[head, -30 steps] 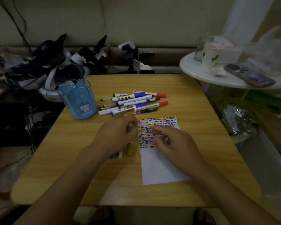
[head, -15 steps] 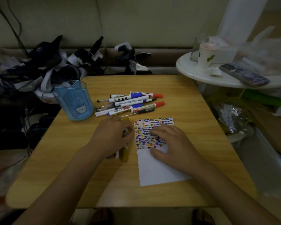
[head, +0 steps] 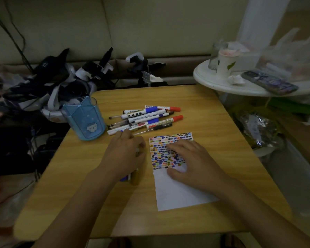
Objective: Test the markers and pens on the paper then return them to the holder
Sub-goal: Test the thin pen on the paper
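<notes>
A white paper lies on the wooden table, its upper half filled with small coloured test marks. My right hand presses flat on the paper with fingers spread. My left hand lies just left of the paper, fingers curled round a bundle of markers whose ends stick out below the palm. A pile of several markers and pens lies beyond the hands. The blue translucent holder stands upright at the table's left edge.
A round white side table at the right holds a paper cup, a glass and a remote. Dark gear and cables are heaped behind the holder. Plastic bags sit at the right of the table.
My right hand has flattened onto the paper. My left hand has slid slightly up toward the marker pile, still holding its bundle.
</notes>
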`<action>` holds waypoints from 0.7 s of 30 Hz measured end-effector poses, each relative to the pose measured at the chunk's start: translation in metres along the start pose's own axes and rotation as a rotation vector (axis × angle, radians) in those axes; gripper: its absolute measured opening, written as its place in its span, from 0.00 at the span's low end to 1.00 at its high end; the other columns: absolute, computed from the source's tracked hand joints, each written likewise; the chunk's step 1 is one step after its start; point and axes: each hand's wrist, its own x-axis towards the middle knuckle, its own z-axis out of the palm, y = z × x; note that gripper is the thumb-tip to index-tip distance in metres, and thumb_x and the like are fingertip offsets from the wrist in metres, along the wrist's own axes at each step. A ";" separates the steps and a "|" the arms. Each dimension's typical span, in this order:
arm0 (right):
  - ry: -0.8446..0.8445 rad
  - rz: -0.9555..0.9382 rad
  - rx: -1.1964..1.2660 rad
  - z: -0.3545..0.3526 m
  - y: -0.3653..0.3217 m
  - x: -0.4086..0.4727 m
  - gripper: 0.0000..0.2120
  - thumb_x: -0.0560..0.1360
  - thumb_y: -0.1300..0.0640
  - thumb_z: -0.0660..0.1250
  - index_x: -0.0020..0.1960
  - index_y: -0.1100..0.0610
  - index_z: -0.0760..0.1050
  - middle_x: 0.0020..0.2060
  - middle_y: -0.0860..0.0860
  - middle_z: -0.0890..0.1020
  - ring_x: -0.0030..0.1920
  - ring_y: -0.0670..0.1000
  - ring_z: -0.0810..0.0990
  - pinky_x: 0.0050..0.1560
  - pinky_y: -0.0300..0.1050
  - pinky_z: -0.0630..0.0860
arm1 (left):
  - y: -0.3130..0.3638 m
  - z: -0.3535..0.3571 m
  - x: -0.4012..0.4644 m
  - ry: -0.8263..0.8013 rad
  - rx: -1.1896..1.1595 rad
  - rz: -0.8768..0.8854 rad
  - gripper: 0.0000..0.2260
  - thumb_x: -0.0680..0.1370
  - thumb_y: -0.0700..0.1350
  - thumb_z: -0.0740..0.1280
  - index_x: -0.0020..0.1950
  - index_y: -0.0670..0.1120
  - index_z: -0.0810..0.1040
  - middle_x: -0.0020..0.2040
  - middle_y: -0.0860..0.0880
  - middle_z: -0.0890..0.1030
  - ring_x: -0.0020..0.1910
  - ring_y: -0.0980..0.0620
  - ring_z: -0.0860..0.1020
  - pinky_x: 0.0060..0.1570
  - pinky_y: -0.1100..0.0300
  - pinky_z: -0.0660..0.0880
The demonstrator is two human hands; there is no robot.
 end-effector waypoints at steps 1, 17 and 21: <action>-0.004 0.003 0.002 0.000 0.000 0.000 0.33 0.75 0.36 0.66 0.76 0.43 0.64 0.70 0.40 0.68 0.70 0.41 0.62 0.67 0.36 0.55 | 0.001 -0.001 0.000 0.010 -0.010 -0.009 0.11 0.80 0.55 0.64 0.61 0.58 0.75 0.59 0.51 0.70 0.58 0.53 0.66 0.58 0.58 0.68; 0.011 -0.010 0.003 0.001 0.000 -0.001 0.32 0.75 0.33 0.64 0.76 0.43 0.64 0.71 0.38 0.67 0.69 0.39 0.61 0.65 0.32 0.51 | 0.005 0.008 0.018 0.000 -0.032 -0.014 0.15 0.81 0.53 0.61 0.69 0.55 0.73 0.69 0.51 0.69 0.68 0.50 0.65 0.68 0.53 0.63; 0.009 -0.011 0.012 0.000 0.000 -0.002 0.31 0.75 0.34 0.65 0.75 0.44 0.66 0.70 0.39 0.68 0.69 0.40 0.62 0.64 0.32 0.52 | 0.004 0.009 0.018 0.009 -0.037 -0.014 0.15 0.81 0.52 0.62 0.67 0.55 0.73 0.68 0.50 0.70 0.67 0.50 0.66 0.67 0.54 0.64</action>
